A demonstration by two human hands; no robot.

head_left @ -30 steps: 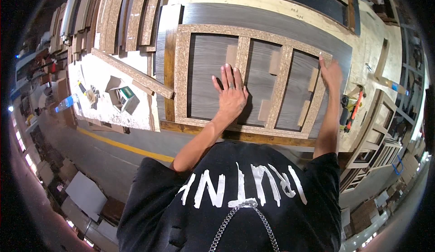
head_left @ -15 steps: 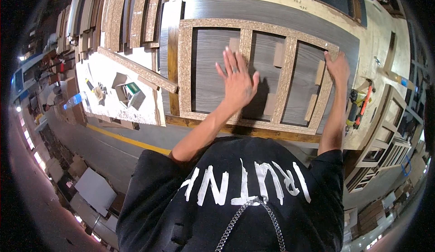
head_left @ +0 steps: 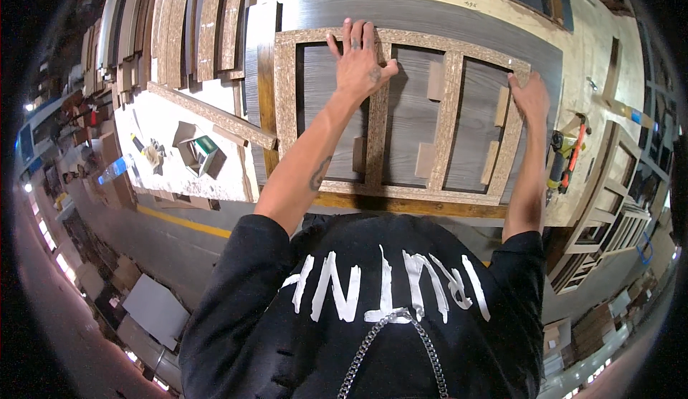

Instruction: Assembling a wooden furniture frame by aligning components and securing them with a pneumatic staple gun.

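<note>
One chipboard frame [head_left: 444, 123], lying on a grey wood-grain panel [head_left: 416, 23]. Your left hand [head_left: 360, 68]: fingers apart, over its far rail. Your right hand [head_left: 530, 98]: clasped across its right end rail.

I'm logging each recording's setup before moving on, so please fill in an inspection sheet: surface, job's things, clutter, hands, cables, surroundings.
Surface: pale bench, partly covered by a gray wood-grain panel.
Job's things: chipboard frame with three openings, lying on the panel; small blocks within the openings.
Clutter: wood strips at far left, a small open box at left, a tool with orange parts at right.
Hands: left hand with fingers spread over the frame's far rail; right hand at its far right corner, firmness of grip cannot be told.
Cables: nothing seen.
Surroundings: slatted frames beyond the right side, yellow floor line at left.
</note>
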